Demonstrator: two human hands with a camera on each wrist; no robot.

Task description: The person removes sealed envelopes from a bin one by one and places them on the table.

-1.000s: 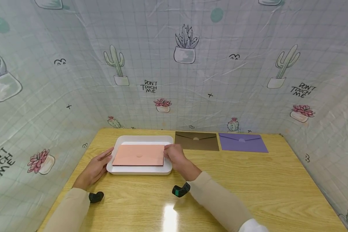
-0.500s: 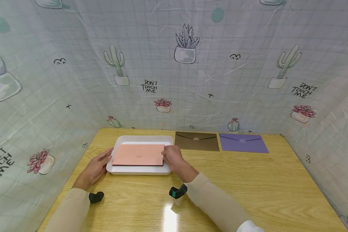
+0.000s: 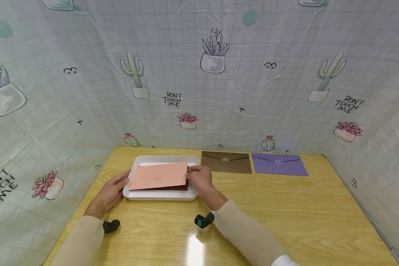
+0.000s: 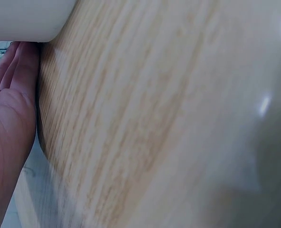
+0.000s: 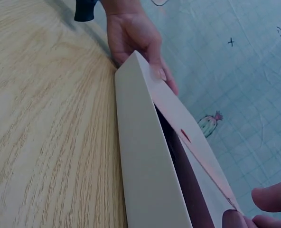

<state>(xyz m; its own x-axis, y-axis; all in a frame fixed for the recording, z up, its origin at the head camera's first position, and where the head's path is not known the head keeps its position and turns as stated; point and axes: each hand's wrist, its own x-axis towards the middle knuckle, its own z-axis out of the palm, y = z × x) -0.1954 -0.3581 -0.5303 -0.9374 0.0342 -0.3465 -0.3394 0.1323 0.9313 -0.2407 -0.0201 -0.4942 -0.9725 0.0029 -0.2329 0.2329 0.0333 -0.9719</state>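
A pink envelope (image 3: pixel 159 177) with a round-tipped flap lies inside a white tray (image 3: pixel 159 198). My right hand (image 3: pixel 200 181) holds this envelope at its right edge, raised above a dark red envelope (image 3: pixel 181 188) lying underneath. In the right wrist view, a gap shows between the pink envelope (image 5: pixel 197 142) and the tray wall (image 5: pixel 143 142); one finger stands apart from the edge. My left hand (image 3: pixel 111 190) holds the tray's left end, its thumb (image 5: pixel 157 71) over the rim and its fingers along the outside.
A brown envelope (image 3: pixel 225 162) and a purple envelope (image 3: pixel 279 164) lie flat at the back of the wooden table (image 3: pixel 252 207), right of the tray. A cactus-printed cloth (image 3: pixel 239 85) hangs behind and at both sides. Black devices sit at both wrists.
The right end of the pink envelope has risen, tilting it and showing more of the dark red envelope below. My left hand and the tray stay in place.
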